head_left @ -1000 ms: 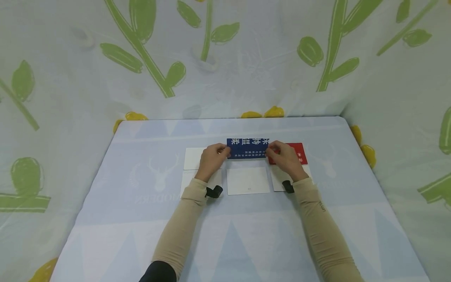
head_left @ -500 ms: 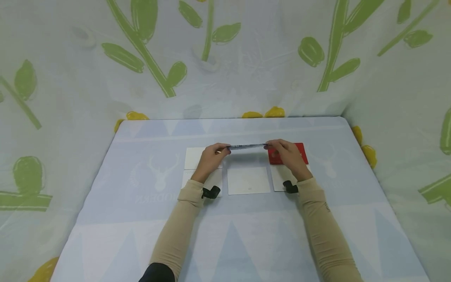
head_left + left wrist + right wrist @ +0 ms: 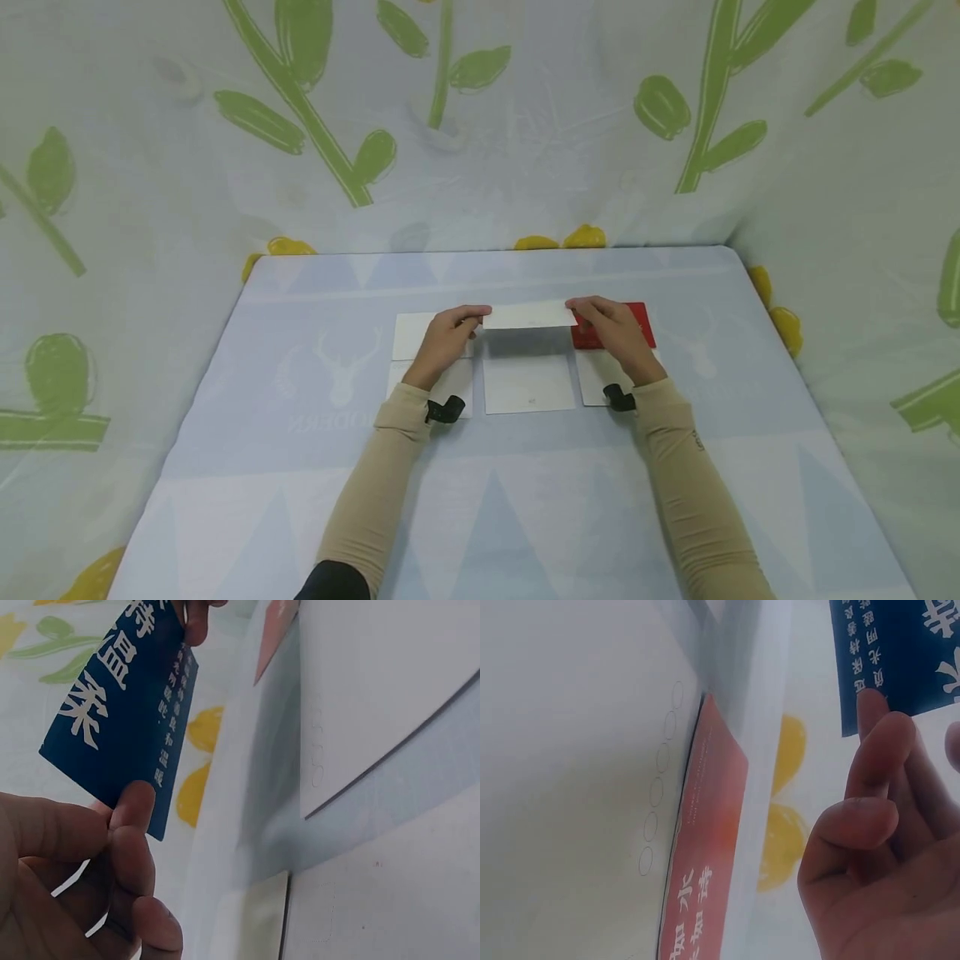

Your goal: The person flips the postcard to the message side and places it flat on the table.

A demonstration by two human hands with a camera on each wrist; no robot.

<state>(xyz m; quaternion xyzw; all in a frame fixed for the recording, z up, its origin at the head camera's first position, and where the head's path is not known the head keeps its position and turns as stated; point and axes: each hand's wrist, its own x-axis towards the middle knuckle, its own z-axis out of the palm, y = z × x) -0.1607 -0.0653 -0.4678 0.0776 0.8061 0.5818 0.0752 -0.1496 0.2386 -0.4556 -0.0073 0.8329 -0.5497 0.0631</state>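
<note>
Both hands hold up a card [image 3: 528, 315], its plain white side facing the head camera; in the left wrist view the card's other side [image 3: 142, 712] is dark blue with white Chinese characters. My left hand [image 3: 446, 342] pinches its left end between thumb and fingers. At the opposite end my right hand [image 3: 615, 333] grips the right corner. A shadow falls on the table below the raised card. Under the right hand lies a red card [image 3: 712, 795] with white characters, partly covered in the head view. Directly in front lies a white card [image 3: 528, 385], face blank.
To the left, a back white card [image 3: 411, 336] and a front white card [image 3: 456, 387] lie partly behind the left hand. Another white card [image 3: 596, 379] sits below the red one. A pale blue patterned cloth [image 3: 300, 500] covers the table, with leaf-print curtains [image 3: 525, 150] around it.
The held card has turned over: its blue printed side faced the head camera, then its edge, and now its white side. Both hands stay nearly in place, wrists slightly rotated.
</note>
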